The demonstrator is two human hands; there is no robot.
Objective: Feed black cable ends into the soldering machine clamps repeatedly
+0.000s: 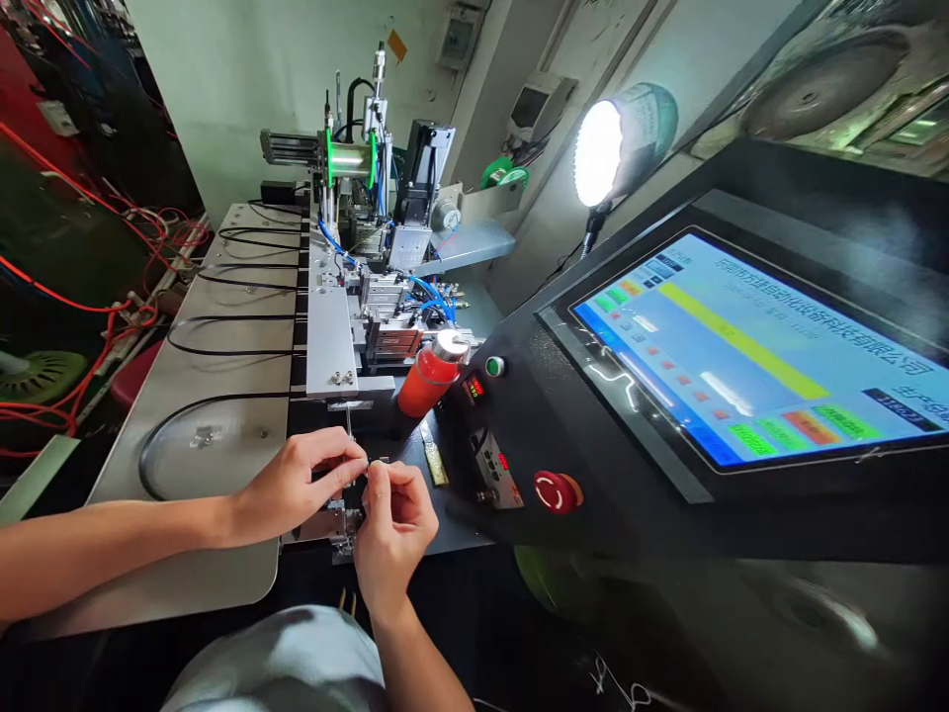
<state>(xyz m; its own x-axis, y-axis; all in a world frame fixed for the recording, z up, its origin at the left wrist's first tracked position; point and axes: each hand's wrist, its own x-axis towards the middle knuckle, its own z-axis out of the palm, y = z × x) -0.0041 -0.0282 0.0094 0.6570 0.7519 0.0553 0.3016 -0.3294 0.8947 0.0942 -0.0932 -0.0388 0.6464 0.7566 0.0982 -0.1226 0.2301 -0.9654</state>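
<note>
My left hand [315,480] reaches in from the left over the metal plate, its thumb and forefinger pinched together. Fingertip to fingertip with it, my right hand [398,534] is also closed in a pinch, the other fingers curled. Whatever sits between the fingertips is too small to make out. Just beneath both hands is a small metal fixture [342,524] at the machine's near end, partly covered by them. A looped black cable [159,435] lies on the metal plate [222,445] left of my hands, its end running toward the machine's rail.
A red bottle [428,381] with a silver cap stands beyond my right hand. Further back is the machine with a green-rimmed wire spool [351,160]. On the right are a touchscreen [741,346], a red emergency stop button [558,491] and a lit lamp [599,153].
</note>
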